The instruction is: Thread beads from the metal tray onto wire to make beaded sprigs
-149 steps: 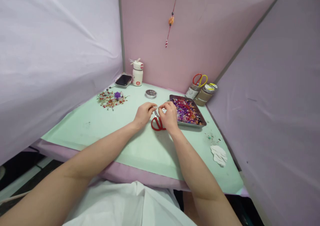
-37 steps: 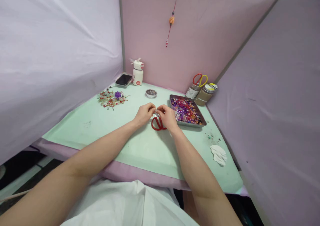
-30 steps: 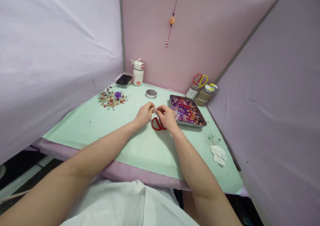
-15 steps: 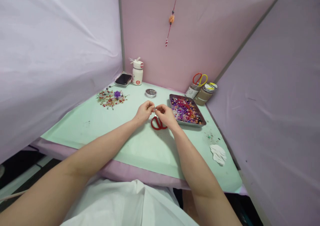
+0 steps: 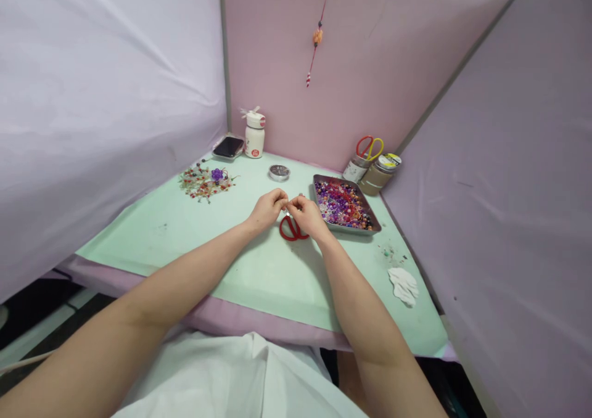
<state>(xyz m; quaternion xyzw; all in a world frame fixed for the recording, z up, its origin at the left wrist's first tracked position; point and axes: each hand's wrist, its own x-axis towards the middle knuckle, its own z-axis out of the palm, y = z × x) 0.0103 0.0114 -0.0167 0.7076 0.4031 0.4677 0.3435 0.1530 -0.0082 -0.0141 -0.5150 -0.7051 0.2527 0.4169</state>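
Note:
My left hand (image 5: 269, 209) and my right hand (image 5: 306, 213) are close together above the middle of the green table (image 5: 277, 282). The fingertips of both are pinched on something too small to make out. Red-handled scissors (image 5: 288, 229) lie just beneath, partly hidden by my right hand. To the right of my right hand stands a metal tray (image 5: 354, 230) of purple, red and clear beads. A small round clear container (image 5: 279, 172) sits beyond my hands.
Beaded pieces (image 5: 203, 182) lie at the left, near a phone (image 5: 229, 147) and a white bottle (image 5: 254, 135). Behind the tray stand a can with scissors (image 5: 356, 168) and a jar (image 5: 378, 176). A white glove (image 5: 404, 286) lies at the right. A beaded string (image 5: 317, 36) hangs behind.
Both hands have shifted very slightly, and the fingers of my right hand have curled in closer to my left fingertips. The things on the table have not moved.

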